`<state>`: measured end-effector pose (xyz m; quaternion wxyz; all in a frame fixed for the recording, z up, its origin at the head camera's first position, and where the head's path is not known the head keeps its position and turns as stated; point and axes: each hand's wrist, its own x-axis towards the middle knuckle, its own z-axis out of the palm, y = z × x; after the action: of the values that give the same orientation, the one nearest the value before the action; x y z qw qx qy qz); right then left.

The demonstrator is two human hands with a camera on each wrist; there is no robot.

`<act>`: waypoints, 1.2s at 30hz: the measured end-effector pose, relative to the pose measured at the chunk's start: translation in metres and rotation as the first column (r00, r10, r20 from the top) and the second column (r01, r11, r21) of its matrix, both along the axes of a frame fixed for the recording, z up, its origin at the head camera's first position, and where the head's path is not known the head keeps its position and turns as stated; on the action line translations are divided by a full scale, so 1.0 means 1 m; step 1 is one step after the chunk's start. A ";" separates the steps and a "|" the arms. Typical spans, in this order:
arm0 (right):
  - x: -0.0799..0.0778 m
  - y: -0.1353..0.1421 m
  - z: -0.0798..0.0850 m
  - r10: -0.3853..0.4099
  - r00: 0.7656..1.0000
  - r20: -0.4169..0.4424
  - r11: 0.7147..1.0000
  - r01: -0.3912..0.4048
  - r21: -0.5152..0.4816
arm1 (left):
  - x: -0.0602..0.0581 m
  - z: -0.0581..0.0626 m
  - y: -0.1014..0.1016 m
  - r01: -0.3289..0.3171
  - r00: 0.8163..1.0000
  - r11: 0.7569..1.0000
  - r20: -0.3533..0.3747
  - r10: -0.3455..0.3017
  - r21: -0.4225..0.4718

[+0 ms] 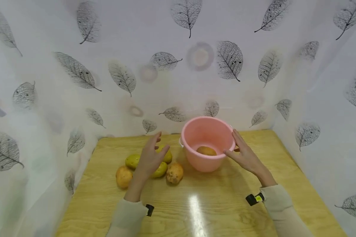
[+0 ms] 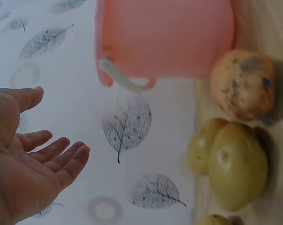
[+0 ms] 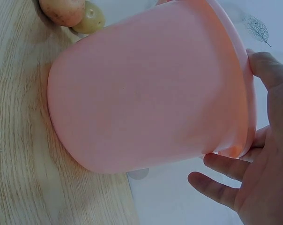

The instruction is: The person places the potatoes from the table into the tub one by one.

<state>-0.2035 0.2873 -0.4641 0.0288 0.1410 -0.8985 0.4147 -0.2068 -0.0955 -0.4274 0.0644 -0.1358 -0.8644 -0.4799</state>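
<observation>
- Pale sleeves (image 1: pixel 127 217): foremost.
- Left hand (image 1: pixel 150 158): relaxed, empty, near potatoes (image 1: pixel 133 162).
- Right hand (image 1: pixel 245 155): spread, touching pink bucket (image 1: pixel 205 165) on table (image 1: pixel 225 210), lone potato (image 1: pixel 206 151) inside.
- Step, probably: steadying bucket; next calls for left-hand support.

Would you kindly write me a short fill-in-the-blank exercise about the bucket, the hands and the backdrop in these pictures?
1. The bucket is ____ in colour.
2. The head view shows exactly ____ rounded item inside the bucket.
3. The hand at the bucket's rim is the person's ____ one.
4. The veined shapes printed on the pale backdrop are ____.

Missing words: pink; one; right; leaves.
</observation>
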 end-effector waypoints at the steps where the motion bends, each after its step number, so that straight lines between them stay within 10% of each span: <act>1: 0.000 0.000 -0.001 -0.001 1.000 0.001 1.000 0.001 -0.001 | 0.001 -0.002 -0.005 -0.004 1.000 1.000 -0.001 0.004 0.001; 36: 0.001 -0.001 -0.003 -0.007 1.000 -0.008 1.000 0.007 0.022 | 0.034 -0.078 -0.073 -0.065 0.976 0.992 0.199 0.086 -0.107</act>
<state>-0.2027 0.2859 -0.4667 0.0324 0.1399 -0.9034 0.4039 -0.1728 -0.1688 -0.5058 -0.0129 -0.0561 -0.8938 -0.4449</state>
